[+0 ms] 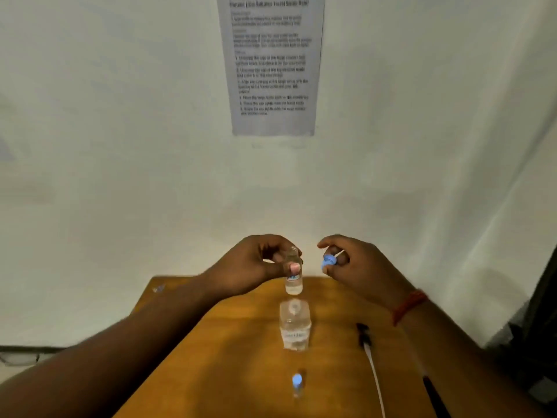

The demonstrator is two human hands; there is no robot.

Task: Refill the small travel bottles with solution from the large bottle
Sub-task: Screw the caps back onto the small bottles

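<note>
My left hand [259, 263] grips a small clear travel bottle [293, 282] by its neck and holds it upright above the far end of the wooden table [229, 357]. The bottle's mouth is uncapped. My right hand [349, 263] pinches its blue cap [328, 262] just to the right of that bottle. The large clear bottle [294, 325] stands upright in the middle of the table, with no cap seen on it. Another small bottle with a blue cap [297, 384] stands nearer to me.
A black-tipped white cable [369, 351] lies on the table's right side. A printed instruction sheet [271, 64] hangs on the white wall behind. Dark objects sit at the far right edge, off the table.
</note>
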